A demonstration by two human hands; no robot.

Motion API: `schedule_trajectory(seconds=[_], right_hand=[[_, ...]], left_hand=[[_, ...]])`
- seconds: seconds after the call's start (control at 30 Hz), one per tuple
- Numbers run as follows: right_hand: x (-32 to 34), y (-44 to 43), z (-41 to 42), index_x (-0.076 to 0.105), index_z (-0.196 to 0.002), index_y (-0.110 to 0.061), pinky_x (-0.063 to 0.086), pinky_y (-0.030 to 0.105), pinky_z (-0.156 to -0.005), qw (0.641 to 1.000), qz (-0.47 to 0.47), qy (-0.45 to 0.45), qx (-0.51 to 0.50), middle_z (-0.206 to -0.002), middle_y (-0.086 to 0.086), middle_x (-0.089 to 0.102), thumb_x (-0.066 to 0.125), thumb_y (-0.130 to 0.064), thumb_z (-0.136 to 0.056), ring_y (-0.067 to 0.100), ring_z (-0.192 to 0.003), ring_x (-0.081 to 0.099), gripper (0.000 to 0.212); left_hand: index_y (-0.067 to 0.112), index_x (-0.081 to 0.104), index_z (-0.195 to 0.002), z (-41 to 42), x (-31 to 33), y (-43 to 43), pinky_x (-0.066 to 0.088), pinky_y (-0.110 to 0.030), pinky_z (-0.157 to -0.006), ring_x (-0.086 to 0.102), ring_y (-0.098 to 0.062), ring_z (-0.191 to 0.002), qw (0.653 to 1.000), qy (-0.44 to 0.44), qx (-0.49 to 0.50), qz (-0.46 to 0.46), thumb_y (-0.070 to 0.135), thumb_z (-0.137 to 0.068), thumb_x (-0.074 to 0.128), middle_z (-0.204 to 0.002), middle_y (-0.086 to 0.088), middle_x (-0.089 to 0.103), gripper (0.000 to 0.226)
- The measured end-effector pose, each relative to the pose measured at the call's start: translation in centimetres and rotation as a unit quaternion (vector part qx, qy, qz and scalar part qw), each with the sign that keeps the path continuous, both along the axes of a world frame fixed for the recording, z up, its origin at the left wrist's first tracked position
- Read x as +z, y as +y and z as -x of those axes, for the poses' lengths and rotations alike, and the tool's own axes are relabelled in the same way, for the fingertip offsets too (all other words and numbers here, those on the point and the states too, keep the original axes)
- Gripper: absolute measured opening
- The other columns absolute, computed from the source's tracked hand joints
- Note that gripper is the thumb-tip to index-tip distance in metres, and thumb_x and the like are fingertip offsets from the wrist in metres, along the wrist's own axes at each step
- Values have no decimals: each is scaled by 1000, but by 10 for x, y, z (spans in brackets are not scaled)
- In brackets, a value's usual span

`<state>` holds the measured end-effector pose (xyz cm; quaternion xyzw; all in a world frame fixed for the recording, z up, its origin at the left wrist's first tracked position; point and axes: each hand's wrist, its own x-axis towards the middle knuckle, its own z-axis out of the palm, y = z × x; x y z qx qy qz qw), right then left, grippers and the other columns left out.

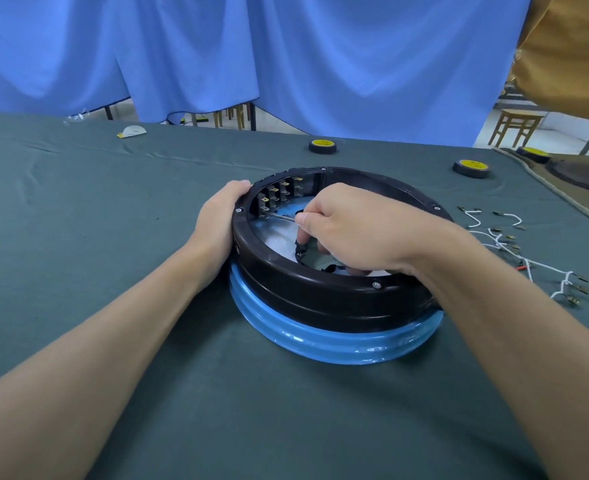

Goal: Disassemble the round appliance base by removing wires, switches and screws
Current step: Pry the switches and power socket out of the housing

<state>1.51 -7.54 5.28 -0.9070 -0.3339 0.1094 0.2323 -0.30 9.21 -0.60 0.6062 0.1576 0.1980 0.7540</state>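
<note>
The round appliance base [320, 306] lies in the middle of the table, a black ring above a blue ribbed rim. My left hand [222, 220] grips its left outer wall. Inside the ring, my right hand [348, 226] holds a thin metal tool [282, 217] whose tip points left at a row of switches with brass terminals [279, 195] on the far-left inner wall. Screws [376, 285] sit in the black ring's top edge. The tool's handle is hidden in my fist.
Loose white wires with brass connectors [514, 247] lie to the right of the base. Two yellow-and-black tape rolls [322, 146] [470, 168] stand at the far side. A brown mat [580, 181] covers the far right corner. Green cloth [113, 237] covers the table.
</note>
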Motion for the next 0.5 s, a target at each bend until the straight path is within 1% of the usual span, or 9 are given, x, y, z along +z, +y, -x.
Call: schedule_trajectory(seconds=[0.03,0.07,0.1,0.17,0.23,0.3,0.33,0.43,0.5], right_hand=[[0,0,-3,62,-100,4,32,28,-48,999,-17,37,0,-48,-4,46,36,-15,-104,16,-43,34,33],[1,0,-5,62,-99,1,32,29,-48,997,-31,74,-5,-50,-4,50,35,-16,-104,17,-43,36,32],[0,0,-5,62,-97,-2,33,30,-50,996,-30,84,-6,-57,1,53,35,-18,-103,19,-46,39,32],[-3,4,-6,60,-93,-2,35,29,-54,1000,19,-4,13,-70,8,52,36,-18,-103,21,-57,43,30],[-6,9,-4,49,-80,-7,33,26,-51,995,44,-84,16,-69,6,45,39,-12,-101,20,-59,40,24],[-7,14,-4,38,-72,-13,27,32,-49,993,65,-98,27,-69,6,41,41,-12,-100,19,-59,39,28],[-7,15,-5,38,-72,-13,25,33,-50,991,83,-100,43,-71,6,42,39,-13,-101,19,-60,39,30],[-6,16,-6,44,-75,-10,25,30,-52,990,95,-92,56,-74,6,46,34,-21,-105,17,-65,42,33],[-6,14,-6,49,-84,-7,25,28,-52,988,101,-98,58,-76,6,47,33,-26,-106,15,-66,43,34]], left_hand=[[19,55,-65,-1,-1,0,44,-20,-53,53,-11,-50,1000,-2,4,0,25,-96,53,-57,5,58,31],[19,55,-63,-1,0,0,44,-17,-49,54,-10,-47,1000,-5,5,0,24,-96,52,-54,6,58,33],[19,55,-62,-1,-1,0,44,-16,-48,54,-9,-46,1000,-6,6,-2,23,-96,52,-52,7,57,35],[22,55,-57,-1,-2,0,45,-19,-52,53,-9,-46,1000,-5,5,-5,23,-96,52,-52,7,57,39],[23,57,-56,-1,-1,0,45,-25,-59,55,-10,-51,1000,-7,-2,-12,24,-96,51,-56,7,58,41],[22,57,-62,-1,-2,-2,45,-29,-66,57,-13,-58,1000,-11,-16,-19,26,-95,50,-62,4,60,34],[21,55,-65,-1,-2,-2,44,-31,-71,56,-16,-64,999,-12,-24,-26,28,-94,51,-67,1,59,30],[20,51,-73,0,-3,0,40,-38,-82,50,-22,-81,998,-9,-34,-53,37,-79,53,-83,-8,52,19],[18,55,-82,1,-2,2,43,-41,-88,52,-23,-87,997,-2,-36,-62,41,-75,54,-94,-9,55,24]])
